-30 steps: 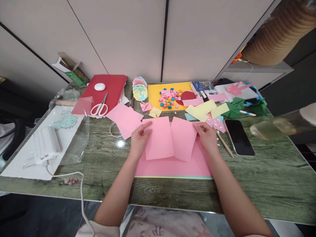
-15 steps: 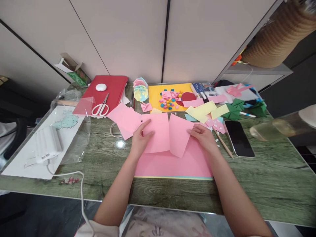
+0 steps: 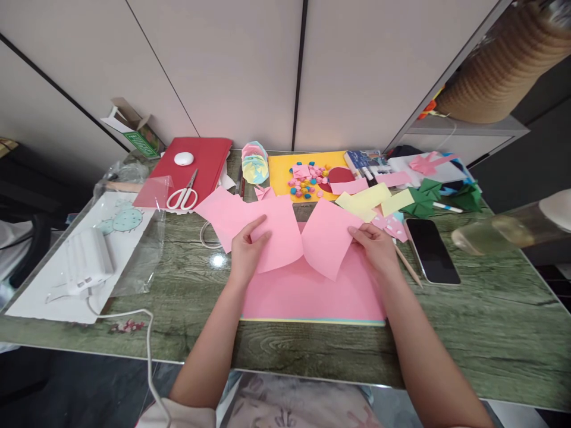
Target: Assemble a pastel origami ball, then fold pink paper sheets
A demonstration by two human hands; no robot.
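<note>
My left hand pinches a pink paper square at its left edge, thumb on top. My right hand grips a second pink paper square at its right edge. Both squares are lifted a little and tilted outward, their inner edges nearly meeting above a stack of large pink sheets lying on the green table. Another loose pink sheet lies just left of my left hand.
White scissors rest on a red folder at the back left. A yellow card with small coloured pieces, yellow slips, green folded paper, a pencil and a black phone lie right. A white charger sits far left.
Both hands have lifted the two pink squares and rotated them outward; the squares moved slightly away from me and now tilt apart at the top.
</note>
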